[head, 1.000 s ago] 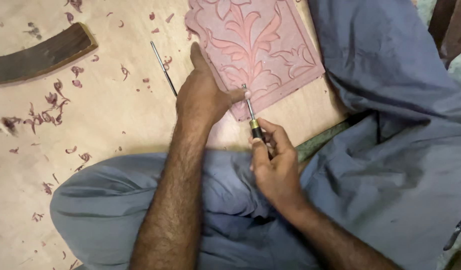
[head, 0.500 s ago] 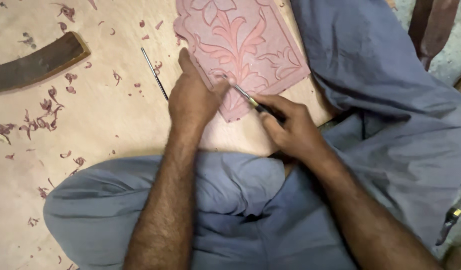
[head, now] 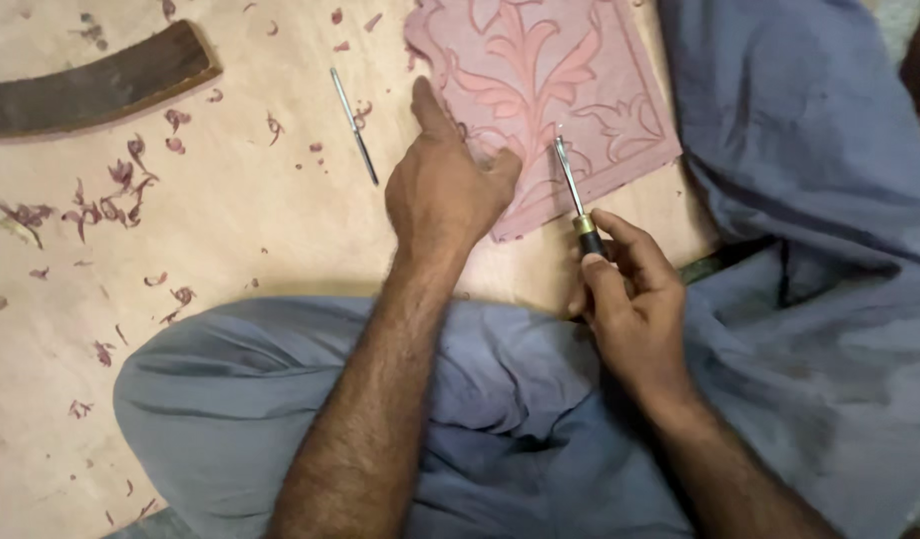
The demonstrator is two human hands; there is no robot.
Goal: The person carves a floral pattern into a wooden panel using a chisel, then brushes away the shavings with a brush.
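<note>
Pink carved panel (head: 560, 90) flat on board, just ahead of both hands. Right hand (head: 629, 299) grips chisel (head: 572, 185), blade pointing away onto panel's near edge. Left hand (head: 442, 185), loosely curled, presses panel's left edge.

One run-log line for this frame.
left hand: pressing pink carved panel | right hand: gripping chisel, tip over panel | spare metal tool lying beside

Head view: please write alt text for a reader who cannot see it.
A person's right hand holds a thin carving tool over a pink panel carved with leaves, while the left hand presses on the panel's edge. A second thin tool, a dark curved wood piece and pink shavings lie on the board.
</note>
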